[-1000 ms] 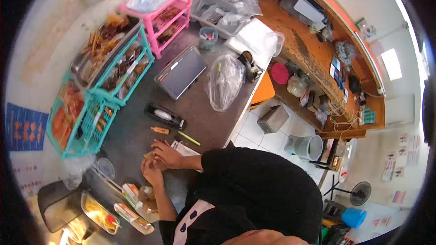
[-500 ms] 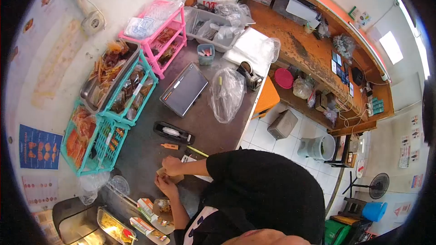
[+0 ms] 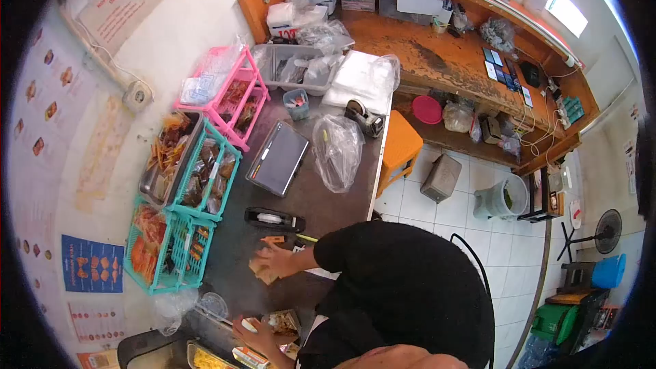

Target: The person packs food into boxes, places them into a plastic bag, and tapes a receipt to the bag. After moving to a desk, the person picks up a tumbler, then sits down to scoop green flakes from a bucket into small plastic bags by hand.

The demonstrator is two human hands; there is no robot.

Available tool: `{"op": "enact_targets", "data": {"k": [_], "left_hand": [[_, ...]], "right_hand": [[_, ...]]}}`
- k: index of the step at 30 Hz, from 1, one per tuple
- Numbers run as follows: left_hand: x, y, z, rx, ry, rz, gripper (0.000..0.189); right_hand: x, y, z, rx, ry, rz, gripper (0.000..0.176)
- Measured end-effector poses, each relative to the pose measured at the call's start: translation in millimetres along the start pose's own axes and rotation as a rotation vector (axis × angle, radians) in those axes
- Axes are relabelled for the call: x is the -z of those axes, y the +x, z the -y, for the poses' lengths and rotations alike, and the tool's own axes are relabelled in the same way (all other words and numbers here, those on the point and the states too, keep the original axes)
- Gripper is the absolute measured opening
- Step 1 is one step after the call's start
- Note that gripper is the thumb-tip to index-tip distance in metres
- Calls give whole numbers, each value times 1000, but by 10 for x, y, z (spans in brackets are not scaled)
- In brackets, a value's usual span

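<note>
My right hand (image 3: pixel 275 260), fingers partly spread, grips a small brown carton (image 3: pixel 262 272) on the dark tabletop (image 3: pixel 232 266). Nearer the bottom edge, my left hand (image 3: pixel 254 337) is curled round a small whitish item I cannot make out. It is beside an open box of food (image 3: pixel 283 323) and above a printed food box (image 3: pixel 250 358). Just beyond my right hand lie an orange marker-like item (image 3: pixel 273 239) and a black stapler-like tool (image 3: pixel 275 219).
Teal baskets (image 3: pixel 184 253) and a pink rack (image 3: pixel 229 92) hold packets along the wall. A dark-screened device (image 3: pixel 278 158) and a plastic bag (image 3: pixel 338 152) lie farther back. An orange stool (image 3: pixel 398 147) stands beside the table. Yellow food (image 3: pixel 207 357) is in a tray at bottom left.
My hands were together at the brown carton. The left has moved down to the food boxes, while the right stays on the carton. The whole view has shifted.
</note>
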State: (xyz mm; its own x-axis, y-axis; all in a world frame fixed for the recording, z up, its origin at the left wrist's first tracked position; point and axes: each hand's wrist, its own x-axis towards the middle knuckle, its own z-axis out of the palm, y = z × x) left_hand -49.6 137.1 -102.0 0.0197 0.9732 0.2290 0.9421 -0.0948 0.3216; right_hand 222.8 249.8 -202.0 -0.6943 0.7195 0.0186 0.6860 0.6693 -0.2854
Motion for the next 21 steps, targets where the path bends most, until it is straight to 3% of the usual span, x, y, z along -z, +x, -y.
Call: {"op": "enact_targets", "data": {"k": [2, 3, 5, 8, 9, 10, 11, 13, 14, 15, 16, 19, 21], "left_hand": [[-15, -362, 453, 44, 239, 62, 43], [-93, -508, 559, 137, 210, 66, 44], [-275, -903, 681, 399, -255, -74, 46], [-619, -1434, 641, 618, -917, -317, 50], [-691, -1617, 596, 634, -1002, -332, 51], [-268, -1402, 142, 544, -795, -20, 50], [-870, -1757, 471, 655, -730, -232, 46], [-905, -1772, 351, 733, -809, -208, 42], [-798, -1642, 77, 873, -990, -276, 39], [-689, -1501, -209, 1011, -1166, -376, 36], [-689, -1450, -243, 944, -1087, -319, 38], [-985, -1392, -213, 824, -910, -251, 42], [-781, -1128, -475, 867, -981, -188, 42]], "right_hand": [[147, 106, -71, -95, -82, -76, 83], [90, 210, -35, -37, -6, -149, 84], [-238, 352, 162, 88, 167, -271, 86], [66, 78, 870, -14, 814, 168, 76], [199, -24, 1059, -22, 776, 273, 68], [275, -83, 1160, -11, 735, 385, 61], [57, -120, 1272, -173, 749, 371, 45], [-442, -193, 1343, -239, 562, 99, 26], [-248, -199, 1262, -252, 473, 236, 22], [-29, -263, 1216, -294, 614, 249, 20], [-141, -246, 1143, -223, 486, 237, 20], [-165, -359, 977, -301, 537, 84, 22], [-91, -460, 803, -320, 518, 120, 27]]}}
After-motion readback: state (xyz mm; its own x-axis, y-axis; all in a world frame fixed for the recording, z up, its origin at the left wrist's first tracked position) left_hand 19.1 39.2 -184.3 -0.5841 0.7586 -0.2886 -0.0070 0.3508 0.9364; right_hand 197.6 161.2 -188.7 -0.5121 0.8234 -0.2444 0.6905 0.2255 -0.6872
